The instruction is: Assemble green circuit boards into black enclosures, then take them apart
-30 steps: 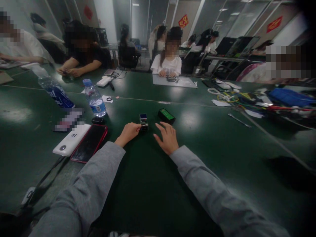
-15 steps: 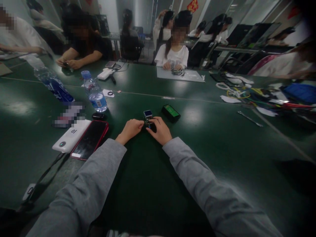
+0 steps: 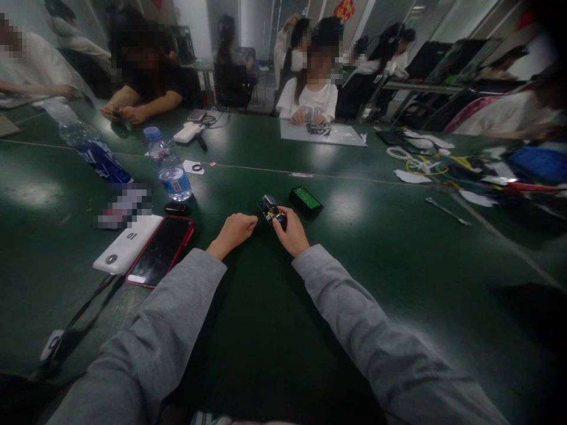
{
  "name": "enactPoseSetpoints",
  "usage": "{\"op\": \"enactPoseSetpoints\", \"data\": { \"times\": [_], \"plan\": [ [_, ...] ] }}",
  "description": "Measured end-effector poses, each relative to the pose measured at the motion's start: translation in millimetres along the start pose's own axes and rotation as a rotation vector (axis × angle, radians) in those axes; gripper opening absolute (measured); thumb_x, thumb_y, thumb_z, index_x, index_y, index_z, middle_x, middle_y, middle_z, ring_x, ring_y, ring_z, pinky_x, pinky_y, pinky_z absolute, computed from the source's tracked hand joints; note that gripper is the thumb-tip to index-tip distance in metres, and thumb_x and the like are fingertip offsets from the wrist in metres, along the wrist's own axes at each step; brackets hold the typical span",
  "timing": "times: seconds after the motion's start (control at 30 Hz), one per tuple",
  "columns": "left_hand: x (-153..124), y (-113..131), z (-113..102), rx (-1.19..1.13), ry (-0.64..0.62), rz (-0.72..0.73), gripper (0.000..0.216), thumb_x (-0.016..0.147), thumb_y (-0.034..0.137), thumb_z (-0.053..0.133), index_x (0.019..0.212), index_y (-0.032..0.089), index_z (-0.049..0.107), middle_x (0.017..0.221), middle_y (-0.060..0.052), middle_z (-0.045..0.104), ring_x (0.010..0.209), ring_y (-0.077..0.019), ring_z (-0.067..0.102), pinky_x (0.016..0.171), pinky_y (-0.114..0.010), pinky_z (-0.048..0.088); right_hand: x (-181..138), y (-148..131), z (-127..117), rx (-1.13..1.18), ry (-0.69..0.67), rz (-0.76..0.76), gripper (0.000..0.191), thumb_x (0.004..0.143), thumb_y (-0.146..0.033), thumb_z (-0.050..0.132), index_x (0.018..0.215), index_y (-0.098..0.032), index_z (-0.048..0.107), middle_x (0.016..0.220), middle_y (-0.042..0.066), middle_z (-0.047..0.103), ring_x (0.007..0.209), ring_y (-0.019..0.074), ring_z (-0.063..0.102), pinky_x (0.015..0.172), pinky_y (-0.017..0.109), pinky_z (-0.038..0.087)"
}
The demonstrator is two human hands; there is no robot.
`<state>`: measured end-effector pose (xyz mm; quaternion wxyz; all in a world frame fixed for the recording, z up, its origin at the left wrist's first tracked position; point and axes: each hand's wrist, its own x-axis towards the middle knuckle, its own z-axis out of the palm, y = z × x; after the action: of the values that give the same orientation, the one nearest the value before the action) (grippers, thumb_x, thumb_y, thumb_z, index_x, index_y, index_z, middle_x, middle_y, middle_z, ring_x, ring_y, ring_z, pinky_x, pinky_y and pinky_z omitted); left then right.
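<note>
As seen from the head, pinches a small circuit module (image 3: 270, 211) between thumb and fingers of the right hand (image 3: 293, 232), just left of a green-faced black box (image 3: 306, 200); cannot tell whether touching the green table (image 3: 443, 260). Slants its long axis from far left to near right, pale-topped end away from the body. Reaches forward with grey-sleeved forearms (image 3: 349, 295) angled inward. Curls the left hand (image 3: 236, 231) near the module, thumb pressed to index finger; cannot tell if holding anything.

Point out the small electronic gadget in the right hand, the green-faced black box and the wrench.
Small electronic gadget (image 3: 270, 211), head view: middle of its visible circuitry.
Green-faced black box (image 3: 306, 199), head view: its green face.
Wrench (image 3: 447, 211), head view: middle of its shaft.
</note>
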<state>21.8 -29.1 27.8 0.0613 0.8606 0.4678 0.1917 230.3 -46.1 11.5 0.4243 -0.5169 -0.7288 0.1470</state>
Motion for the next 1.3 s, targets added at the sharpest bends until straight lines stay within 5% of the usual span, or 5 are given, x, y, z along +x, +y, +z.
{"op": "enactPoseSetpoints", "data": {
  "times": [0.73, 0.97, 1.3],
  "plan": [
    [-1.2, -1.2, 1.1, -0.013, 0.023, 0.02, 0.023, 0.081, 0.011, 0.044, 0.063, 0.019, 0.053, 0.061, 0.0, 0.05, 0.057, -0.0138, 0.038, 0.057, -0.03, 0.023, 2.0, 12.9, 2.6, -0.016, 0.043, 0.086, 0.04, 0.097, -0.046, 0.04, 0.115, -0.015, 0.059, 0.109, 0.017, 0.063, 0.101, 0.0308, 0.056, 0.094, 0.051, 0.048],
    [-0.3, -1.4, 1.6, -0.005, 0.013, 0.012, 0.022, 0.081, 0.011, 0.044, 0.062, 0.019, 0.053, 0.06, 0.001, 0.048, 0.057, -0.0134, 0.035, 0.057, -0.03, 0.02, -0.4, 15.0, 6.2, -0.024, 0.056, 0.046, 0.053, 0.083, -0.054, 0.064, 0.117, -0.015, 0.054, 0.112, 0.019, 0.061, 0.104, 0.0333, 0.056, 0.094, 0.051, 0.049],
    [-1.2, 1.0, -1.2, -0.014, 0.011, 0.008, 0.022, 0.08, 0.011, 0.044, 0.061, 0.019, 0.051, 0.059, 0.001, 0.045, 0.058, -0.0135, 0.033, 0.058, -0.03, 0.02, 2.1, 8.2, -1.7, 0.098, 0.089, 0.155, 0.043, 0.082, -0.048, 0.059, 0.112, -0.017, 0.056, 0.108, 0.015, 0.065, 0.101, 0.0302, 0.061, 0.092, 0.049, 0.05]
  ]
}}
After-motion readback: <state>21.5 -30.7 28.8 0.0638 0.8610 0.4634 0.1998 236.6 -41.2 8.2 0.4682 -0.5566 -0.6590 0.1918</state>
